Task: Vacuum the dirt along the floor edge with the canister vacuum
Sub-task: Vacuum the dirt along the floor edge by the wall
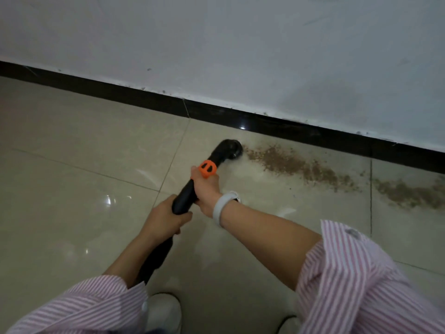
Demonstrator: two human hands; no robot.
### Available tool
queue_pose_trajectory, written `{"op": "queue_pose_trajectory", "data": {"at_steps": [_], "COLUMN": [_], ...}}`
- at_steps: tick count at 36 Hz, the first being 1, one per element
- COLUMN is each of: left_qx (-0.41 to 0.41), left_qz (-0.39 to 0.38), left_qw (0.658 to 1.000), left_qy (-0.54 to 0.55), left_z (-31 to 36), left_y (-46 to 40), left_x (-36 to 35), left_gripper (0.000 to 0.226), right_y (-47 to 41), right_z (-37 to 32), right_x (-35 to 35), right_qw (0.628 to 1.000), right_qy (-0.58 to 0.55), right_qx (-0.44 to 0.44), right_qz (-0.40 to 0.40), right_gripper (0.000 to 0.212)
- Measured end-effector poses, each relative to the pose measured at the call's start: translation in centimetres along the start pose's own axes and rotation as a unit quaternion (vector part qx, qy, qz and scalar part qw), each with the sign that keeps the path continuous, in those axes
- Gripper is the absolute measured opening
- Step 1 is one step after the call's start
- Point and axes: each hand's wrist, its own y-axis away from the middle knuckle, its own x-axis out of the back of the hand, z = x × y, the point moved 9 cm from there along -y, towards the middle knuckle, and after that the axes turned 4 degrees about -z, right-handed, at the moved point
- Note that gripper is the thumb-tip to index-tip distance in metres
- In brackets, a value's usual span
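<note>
The black wand (184,196) is gripped by both hands: the left hand (166,219) curled round its rear, the right hand (206,189) closed just behind the orange collar (207,168). The nozzle (230,148) is set on the floor (72,141) at the end of the dirt (301,166), near the black skirting (265,122).

Both sleeves (356,280) are pink-and-white pinstriped shirt cloth, pushed up to leave the forearms bare (a pale button shows on each cuff). A white wristband (222,206) circles the right wrist. Below, a white shoe (163,312) shows.
</note>
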Motion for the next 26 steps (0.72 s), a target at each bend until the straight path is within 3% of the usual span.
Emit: {"op": "queue_pose_trajectory", "data": {"at_steps": [3,7,16,26], "left_qx": [-0.007,0.001,0.03,0.024], "left_qz": [0.054,0.046,0.068,0.047], "left_qw": [0.998,0.997,0.992,0.994], "left_qy": [0.037,0.054,0.103,0.094], "left_z": [2.0,3.5,1.4,0.9], "left_y": [-0.9,-2.2,-3.9,-4.9], "left_x": [0.7,-0.4,-2.5,-4.0], "left_gripper": [0.018,0.019,0.023,0.02], "right_y": [-0.6,-1.8,-4.7,-5.3], "right_z": [-3.9,-6.7,-5.1,-4.2], "right_x": [-0.9,-0.6,-1.4,-0.1], "right_qw": [0.999,0.996,0.989,0.989], "right_qy": [0.022,0.059,0.136,0.149], "right_qx": [0.03,0.028,-0.021,-0.017], "right_qz": [-0.033,-0.056,-0.046,-0.013], "right_gripper": [0.064,0.068,0.084,0.077]}}
